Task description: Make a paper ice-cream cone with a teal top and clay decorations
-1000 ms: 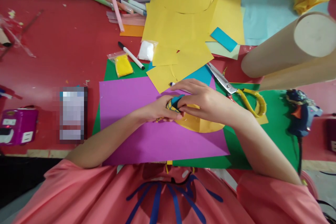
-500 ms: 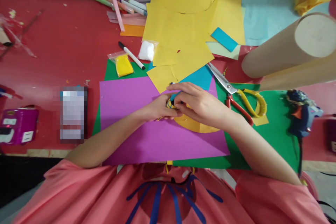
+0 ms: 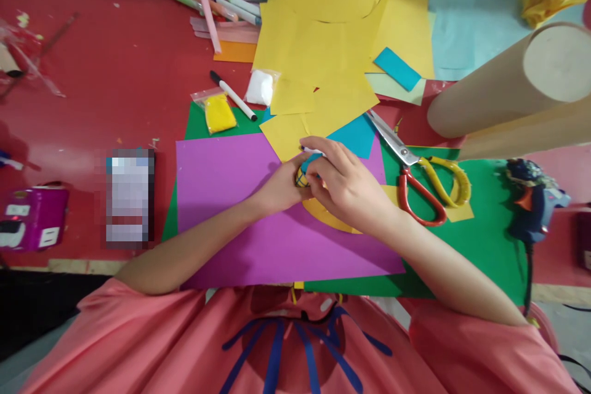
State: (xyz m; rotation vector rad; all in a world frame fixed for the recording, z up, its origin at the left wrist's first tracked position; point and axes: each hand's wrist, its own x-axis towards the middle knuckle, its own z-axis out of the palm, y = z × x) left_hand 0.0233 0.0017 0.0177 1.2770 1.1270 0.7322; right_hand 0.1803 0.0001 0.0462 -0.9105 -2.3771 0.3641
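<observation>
Over the purple sheet [image 3: 240,240], my left hand [image 3: 286,181] is closed around a small rounded piece [image 3: 301,178], yellow with dark crossing lines and blue on top. The fingers of my right hand [image 3: 344,178] are bent against that piece from the right and hide much of it. A thin white stick-like thing with a dark end [image 3: 310,150] shows just beyond my right fingers; how it is held I cannot make out. An orange-yellow paper piece with a curved edge [image 3: 330,218] lies under my right hand.
Scissors [image 3: 404,157] with red and yellow handles lie right of my hands. Farther right are a glue gun [image 3: 535,203] and cardboard tubes [image 3: 489,92]. Yellow sheets [image 3: 323,49], a marker [image 3: 233,95] and a yellow clay packet [image 3: 219,114] lie ahead. A phone [image 3: 129,197] is left.
My right hand has shifted and turned slightly, and my left hand has moved a little right. More of the patterned piece and of the red scissor handle shows.
</observation>
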